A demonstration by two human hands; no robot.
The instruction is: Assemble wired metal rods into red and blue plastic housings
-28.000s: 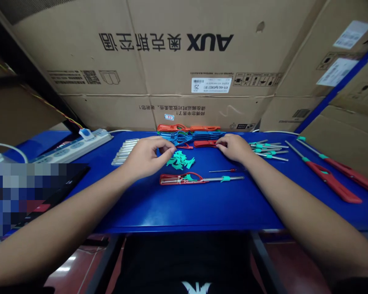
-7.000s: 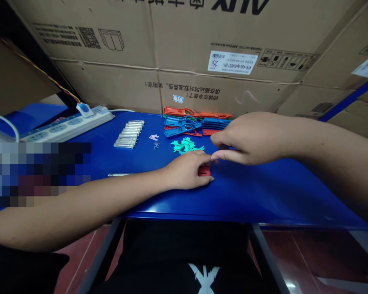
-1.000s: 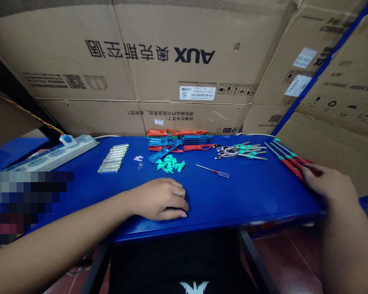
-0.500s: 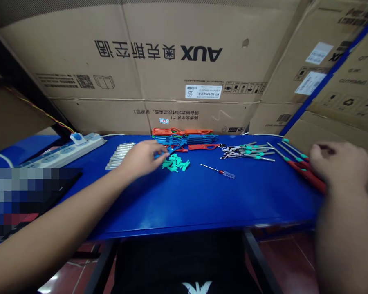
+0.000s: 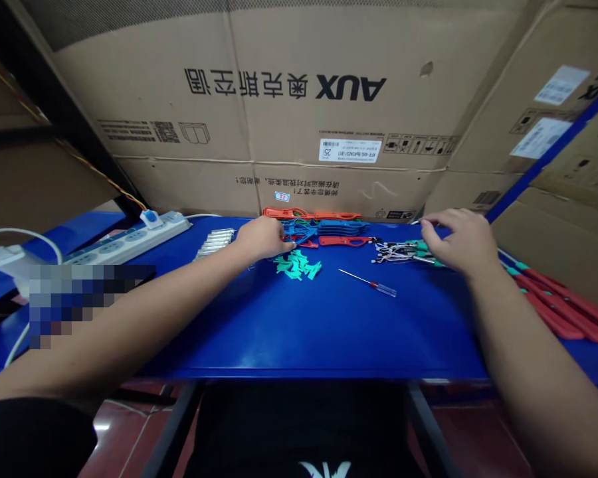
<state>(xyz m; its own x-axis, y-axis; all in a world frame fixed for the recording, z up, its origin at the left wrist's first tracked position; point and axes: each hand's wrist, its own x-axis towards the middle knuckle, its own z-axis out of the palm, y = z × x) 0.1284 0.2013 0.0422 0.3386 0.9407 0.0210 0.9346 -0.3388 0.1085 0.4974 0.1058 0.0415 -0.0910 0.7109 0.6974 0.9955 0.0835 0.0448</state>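
"How's the light?"

"Bright and even, seemingly from above, with only faint shadows under the left hand (image 5: 263,239) and right hand (image 5: 458,242)."

"Any glare?"

"A soft sheen on the blue worktop (image 5: 329,338), and a small bright reflection on the floor tiles (image 5: 102,427)."

"Sharp?"

"Fairly, though the cardboard boxes (image 5: 129,179) bow toward the edges and a pixelated patch (image 5: 74,299) hides part of the left side."

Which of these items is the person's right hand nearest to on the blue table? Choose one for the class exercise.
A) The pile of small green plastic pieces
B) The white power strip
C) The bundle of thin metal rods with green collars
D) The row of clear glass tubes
C: the right hand sits at the end of the bundle of thin metal rods with green collars, nearer to it than to any other listed item.
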